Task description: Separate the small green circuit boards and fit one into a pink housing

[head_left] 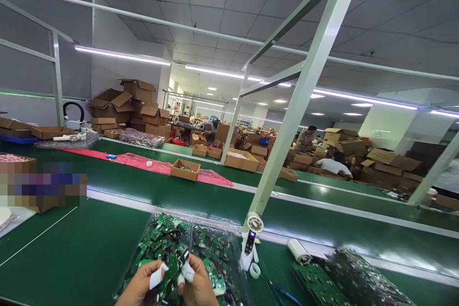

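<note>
Both my hands are at the bottom edge, over a clear plastic tray [150, 234] full of green circuit boards [168, 241]. My left hand [141, 287] pinches a small white piece, fingers curled, beside a green circuit board held between the two hands. My right hand [197, 287] is closed too, with white tape on its fingertips, gripping that same board from the right. A second clear tray [229, 244] of boards lies just to the right.
A white handheld device [250, 244] stands upright by a slanted metal post [304, 86]. A white tape roll [299, 251], more board stacks [344, 277], a green conveyor [215, 201], a small cardboard box [185, 169] and piled cartons [129, 103] surround. People work at the far right.
</note>
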The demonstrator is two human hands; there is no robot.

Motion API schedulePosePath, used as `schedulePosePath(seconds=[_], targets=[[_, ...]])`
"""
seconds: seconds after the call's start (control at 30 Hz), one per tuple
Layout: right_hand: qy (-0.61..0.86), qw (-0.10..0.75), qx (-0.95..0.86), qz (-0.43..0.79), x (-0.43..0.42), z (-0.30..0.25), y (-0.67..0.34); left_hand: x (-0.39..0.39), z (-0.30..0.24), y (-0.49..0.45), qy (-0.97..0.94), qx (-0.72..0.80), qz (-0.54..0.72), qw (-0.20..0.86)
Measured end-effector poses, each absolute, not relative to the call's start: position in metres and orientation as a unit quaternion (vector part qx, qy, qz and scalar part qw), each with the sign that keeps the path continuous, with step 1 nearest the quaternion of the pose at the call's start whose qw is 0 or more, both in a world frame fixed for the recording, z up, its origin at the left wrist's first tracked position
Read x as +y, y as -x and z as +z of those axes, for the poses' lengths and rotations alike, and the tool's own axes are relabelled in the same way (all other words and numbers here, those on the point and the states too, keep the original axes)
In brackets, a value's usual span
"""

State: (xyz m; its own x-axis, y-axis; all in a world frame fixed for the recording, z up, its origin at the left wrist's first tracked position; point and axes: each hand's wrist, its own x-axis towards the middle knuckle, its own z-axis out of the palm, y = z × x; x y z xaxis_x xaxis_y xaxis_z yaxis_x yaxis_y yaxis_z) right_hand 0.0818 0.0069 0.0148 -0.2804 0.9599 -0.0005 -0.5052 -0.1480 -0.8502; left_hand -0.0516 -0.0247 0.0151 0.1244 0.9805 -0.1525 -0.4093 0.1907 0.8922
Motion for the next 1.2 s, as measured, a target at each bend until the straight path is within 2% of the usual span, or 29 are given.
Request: schedulePosePath(seconds=[0.13,0.2,0.3,0.37,0.57,0.67,0.77,0.97,1.2], targets=[[0.352,0.584,-0.368,0.632,0.019,0.024,-0.111,-0.016,0.011,0.074,-0.387,0.480,0.559,0.555],[0.414,0.547,-0.423,0.592,0.031,0.030,-0.122,-0.007,0.016,0.090,-0.437,0.514,0.538,0.506],[0.484,0.423,-0.513,0.569,0.053,0.033,-0.127,0.009,0.026,0.105,-0.529,0.566,0.482,0.409],[0.516,0.371,-0.566,0.525,0.065,0.034,-0.130,0.016,0.029,0.107,-0.577,0.596,0.444,0.340],[0.571,0.353,-0.665,0.329,0.062,0.041,-0.198,0.008,0.016,0.071,-0.683,0.610,0.348,0.200],[0.593,0.321,-0.684,0.278,0.042,0.036,-0.231,0.000,0.008,0.025,-0.807,0.524,0.212,0.170],[0.604,0.299,-0.689,0.267,0.023,0.024,-0.243,0.000,0.001,-0.017,-0.834,0.505,0.172,0.143],[0.604,0.333,-0.665,0.287,0.001,0.005,-0.249,0.008,-0.013,-0.039,-0.819,0.544,0.168,0.065],[0.589,0.427,-0.593,0.346,-0.003,0.001,-0.240,0.007,-0.015,-0.030,-0.801,0.535,0.263,0.057]])
